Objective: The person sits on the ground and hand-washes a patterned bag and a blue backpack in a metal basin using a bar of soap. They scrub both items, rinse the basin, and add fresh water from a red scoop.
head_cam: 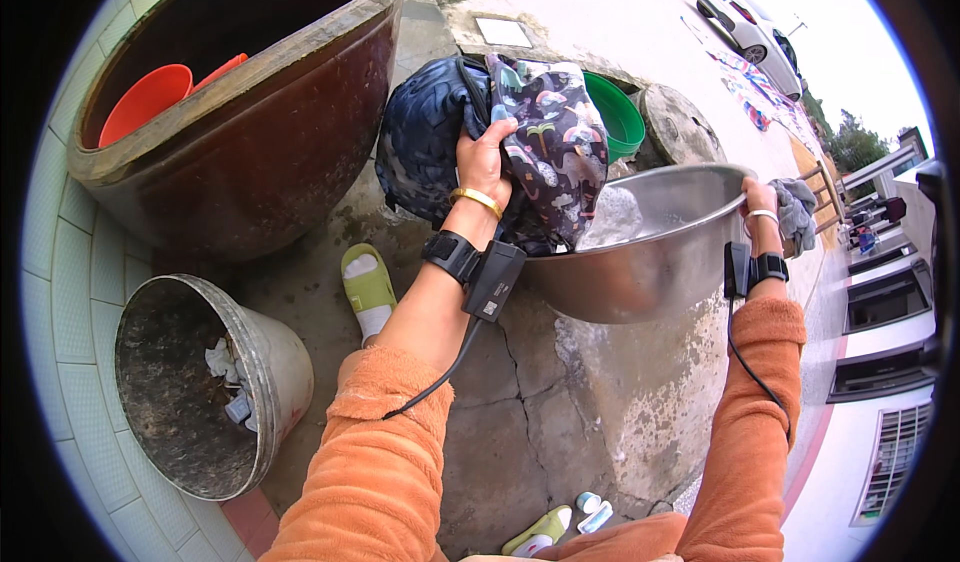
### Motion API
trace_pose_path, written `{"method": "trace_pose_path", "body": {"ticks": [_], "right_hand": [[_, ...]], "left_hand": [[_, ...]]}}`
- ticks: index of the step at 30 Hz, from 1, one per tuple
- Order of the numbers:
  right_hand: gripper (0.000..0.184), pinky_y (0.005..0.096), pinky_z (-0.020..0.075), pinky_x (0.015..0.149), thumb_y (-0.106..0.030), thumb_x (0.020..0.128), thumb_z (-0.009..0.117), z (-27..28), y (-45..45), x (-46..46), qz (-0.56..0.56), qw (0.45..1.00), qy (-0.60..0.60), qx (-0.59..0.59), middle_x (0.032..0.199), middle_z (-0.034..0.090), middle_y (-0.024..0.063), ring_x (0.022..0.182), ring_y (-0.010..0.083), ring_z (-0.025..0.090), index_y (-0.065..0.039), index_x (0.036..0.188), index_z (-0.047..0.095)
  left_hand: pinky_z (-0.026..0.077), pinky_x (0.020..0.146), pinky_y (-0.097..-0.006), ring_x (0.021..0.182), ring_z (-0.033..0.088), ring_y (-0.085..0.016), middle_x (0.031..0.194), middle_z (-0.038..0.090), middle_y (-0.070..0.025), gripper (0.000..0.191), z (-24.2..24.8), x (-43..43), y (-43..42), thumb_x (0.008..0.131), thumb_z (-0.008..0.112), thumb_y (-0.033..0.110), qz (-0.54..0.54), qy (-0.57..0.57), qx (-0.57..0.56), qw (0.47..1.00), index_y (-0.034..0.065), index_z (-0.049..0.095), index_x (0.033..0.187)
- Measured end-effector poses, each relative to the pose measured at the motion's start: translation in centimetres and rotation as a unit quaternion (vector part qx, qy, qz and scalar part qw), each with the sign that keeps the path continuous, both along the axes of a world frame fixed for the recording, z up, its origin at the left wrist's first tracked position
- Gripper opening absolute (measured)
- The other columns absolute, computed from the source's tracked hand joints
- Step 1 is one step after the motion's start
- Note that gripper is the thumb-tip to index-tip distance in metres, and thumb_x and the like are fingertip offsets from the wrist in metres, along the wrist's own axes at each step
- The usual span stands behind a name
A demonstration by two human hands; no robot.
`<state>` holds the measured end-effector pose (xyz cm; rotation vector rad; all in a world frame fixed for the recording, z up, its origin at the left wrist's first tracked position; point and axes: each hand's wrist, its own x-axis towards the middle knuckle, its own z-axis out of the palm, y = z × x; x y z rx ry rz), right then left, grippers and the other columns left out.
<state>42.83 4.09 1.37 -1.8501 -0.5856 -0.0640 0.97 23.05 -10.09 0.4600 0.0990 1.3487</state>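
My left hand grips a dark cloth bag or garment with a rainbow and dinosaur print. Against it bulges a blue patterned bundle of fabric. The printed cloth hangs at the near left side of a large stainless steel basin, which is tilted and holds white suds. My right hand is closed on the basin's right rim. Grey cloth hangs just beyond that hand. A green plastic basin sits behind the printed cloth.
At the upper left stands a big brown glazed vat with a red plastic basin inside. A waste bucket with litter lies lower left. A round concrete lid rests behind the steel basin. The concrete floor is cracked; small containers lie near my foot.
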Motion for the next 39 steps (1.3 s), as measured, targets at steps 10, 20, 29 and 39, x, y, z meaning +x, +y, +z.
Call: {"method": "trace_pose_path", "body": {"ticks": [10, 20, 29, 39], "right_hand": [[0.015, 0.0366, 0.0528, 0.047, -0.014, 0.086, 0.064, 4.6, 9.4, 1.5, 0.066, 0.987, -0.095, -0.11, 0.069, 0.058, 0.0036, 0.057, 0.0179, 0.061, -0.013, 0.071, 0.063], [0.006, 0.0349, 0.0588, 0.069, -0.01, 0.073, 0.077, 6.5, 10.0, -1.2, 0.011, 0.918, -0.251, -0.308, 0.086, 0.075, 0.013, 0.078, 0.0242, 0.073, -0.011, 0.079, 0.077], [0.012, 0.0353, 0.0598, 0.065, -0.008, 0.084, 0.063, 7.9, 9.9, -6.5, 0.011, 0.926, -0.201, -0.321, 0.083, 0.073, 0.0126, 0.074, 0.0231, 0.071, -0.002, 0.08, 0.073], [0.027, 0.0401, 0.0576, 0.065, -0.014, 0.089, 0.049, 3.9, 5.1, -5.4, 0.053, 0.904, -0.35, -0.24, 0.08, 0.071, 0.0181, 0.066, 0.028, 0.069, -0.003, 0.082, 0.073]], "left_hand": [[0.051, 0.094, -0.0352, 0.101, 0.064, -0.022, 0.115, 0.067, -0.0075, 0.049, 0.3, -0.1, 0.3, 0.078, 0.071, -0.003, -0.001, -0.004, 0.032, 0.999, -0.0013, 0.06, 0.126], [0.056, 0.09, -0.0385, 0.096, 0.068, -0.025, 0.108, 0.069, -0.0103, 0.034, 0.5, -0.3, 0.4, 0.082, 0.073, -0.001, 0.024, -0.006, 0.053, 0.998, -0.0016, 0.064, 0.116], [0.057, 0.088, -0.0373, 0.094, 0.069, -0.025, 0.106, 0.071, -0.0107, 0.028, 0.7, -0.3, 0.8, 0.083, 0.073, 0.001, 0.016, -0.006, 0.052, 0.999, -0.0021, 0.066, 0.111], [0.057, 0.088, -0.0388, 0.094, 0.069, -0.025, 0.107, 0.07, -0.0095, 0.034, 1.0, -0.5, 0.4, 0.081, 0.074, 0.0, 0.012, -0.008, 0.041, 0.999, -0.0012, 0.065, 0.114]]}}
